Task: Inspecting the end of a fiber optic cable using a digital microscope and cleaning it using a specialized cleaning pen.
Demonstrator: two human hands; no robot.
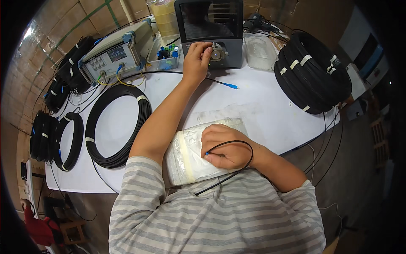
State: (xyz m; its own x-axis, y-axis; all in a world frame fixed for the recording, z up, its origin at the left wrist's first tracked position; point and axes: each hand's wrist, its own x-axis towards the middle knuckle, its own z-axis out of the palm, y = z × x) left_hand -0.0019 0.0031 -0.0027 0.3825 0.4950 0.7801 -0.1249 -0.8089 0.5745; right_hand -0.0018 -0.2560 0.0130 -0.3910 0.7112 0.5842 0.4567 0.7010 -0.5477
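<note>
Black cable (237, 146) looped over right hand (224, 146), blue tip pinched in closed fingers (211, 153); left hand (196, 59) gripping device knob (218, 53)

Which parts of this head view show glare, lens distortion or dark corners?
Head view: the dark screen mirrors the room; the white table is brightly, evenly lit; its edge bows from the fisheye; corners fall to black vignette; left hand and right hand are sharp.

Matt white tabletop (262, 106); smooth black plastic-jacketed cable coils (313, 72); crinkled, glossy clear plastic bag (190, 156); glossy dark screen (207, 19) above a shiny metal port (218, 54); soft striped knit cloth sleeve (135, 190).
</note>
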